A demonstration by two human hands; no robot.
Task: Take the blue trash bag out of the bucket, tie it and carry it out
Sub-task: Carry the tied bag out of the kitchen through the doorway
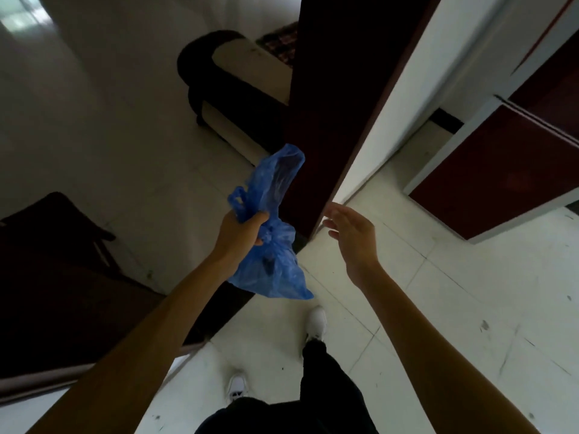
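Note:
The blue trash bag [275, 261] hangs in the air in front of me, gathered at its neck, with its handles and a loose flap sticking up above the grip. My left hand [239, 230] is shut around that neck. My right hand [354, 236] is held out to the right of the bag, empty, with fingers spread, close to the edge of a dark door [329, 104]. No bucket is in view.
I stand on a white tiled floor [438, 308] at a doorway. A dark door frame [94, 308] runs along the left. Beyond lie a dark and cream sofa [235, 89] and a patterned rug [280, 42]. A dark red cabinet [501, 170] stands at the right.

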